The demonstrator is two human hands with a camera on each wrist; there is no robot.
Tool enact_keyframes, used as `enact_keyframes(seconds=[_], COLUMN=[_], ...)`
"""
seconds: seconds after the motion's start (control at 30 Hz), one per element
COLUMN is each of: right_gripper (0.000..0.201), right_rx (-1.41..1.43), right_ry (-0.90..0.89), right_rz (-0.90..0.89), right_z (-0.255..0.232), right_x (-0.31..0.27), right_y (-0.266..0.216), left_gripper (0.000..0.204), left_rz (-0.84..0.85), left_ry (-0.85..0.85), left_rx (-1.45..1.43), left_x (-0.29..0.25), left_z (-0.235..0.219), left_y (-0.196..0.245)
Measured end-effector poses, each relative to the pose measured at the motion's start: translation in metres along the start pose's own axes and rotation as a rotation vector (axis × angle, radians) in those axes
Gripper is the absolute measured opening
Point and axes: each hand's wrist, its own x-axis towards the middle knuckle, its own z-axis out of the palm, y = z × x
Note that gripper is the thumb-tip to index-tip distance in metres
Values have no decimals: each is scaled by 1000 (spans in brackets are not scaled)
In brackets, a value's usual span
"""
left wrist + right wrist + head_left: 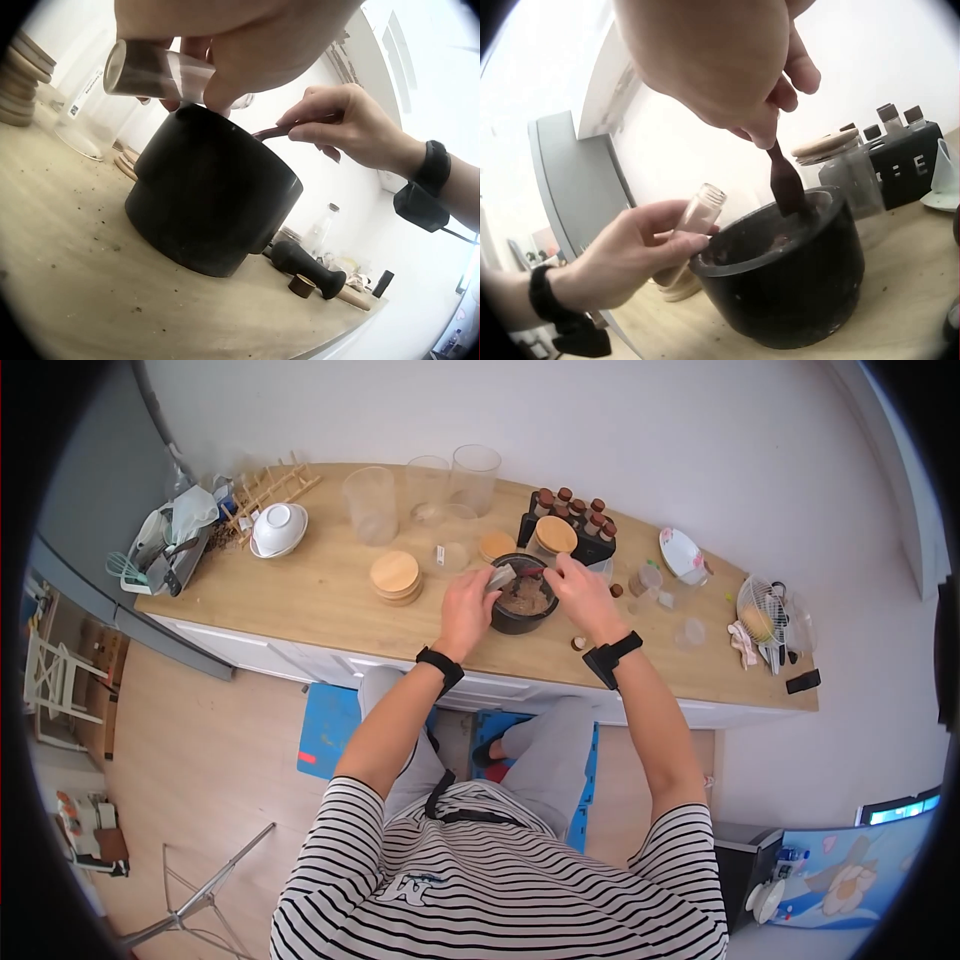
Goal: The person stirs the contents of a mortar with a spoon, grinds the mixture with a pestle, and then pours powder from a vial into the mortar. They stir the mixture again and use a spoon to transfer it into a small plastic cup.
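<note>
A black mortar [517, 623] with brownish ground matter [527, 596] inside stands near the counter's front edge. Tilted beside its rim is a small clear glass vial [699, 214], gripped by the left hand [467, 612]; its threaded mouth is uncapped in the right wrist view. The right hand [588, 598] pinches a dark reddish spatula [784, 180] from above, its flat blade down at the mortar's opening. In the left wrist view the vial [161, 73] lies across the fingers above the black mortar [210, 191].
A black pestle [307, 268] and small brown cap [302, 286] lie right of the mortar. Behind it stand a wooden-lidded jar [555, 538] and a black rack [602, 546] of capped vials. Wooden lids [396, 577] and tall clear containers [371, 507] are left; a wire basket [757, 603] is far right.
</note>
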Motion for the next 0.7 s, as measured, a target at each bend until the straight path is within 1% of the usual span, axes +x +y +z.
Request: enact_keyframes(seconds=[0.1, 0.2, 0.3, 0.4, 0.5, 0.6, 0.7], right_gripper=[9, 15, 20, 22, 22, 22, 21], right_rx=[139, 131, 75, 107, 133, 86, 38], right_ry=[-92, 76, 88, -80, -101, 14, 10], right_rz=[-73, 33, 47, -43, 4, 78, 40], right_z=[10, 13, 20, 12, 4, -2, 13], right_x=[-5, -1, 1, -5, -10, -3, -9], right_y=[-3, -9, -13, -14, -7, -6, -8], left_gripper=[39, 39, 38, 38, 39, 39, 39], left_rz=[-3, 2, -5, -15, -22, -25, -21], left_ry=[7, 29, 23, 17, 11, 3, -9], left_rx=[10, 14, 15, 16, 15, 18, 21], left_x=[2, 1, 2, 2, 1, 1, 3], left_z=[-1, 0, -1, -2, 0, 0, -3], left_y=[1, 0, 3, 3, 0, 1, 4])
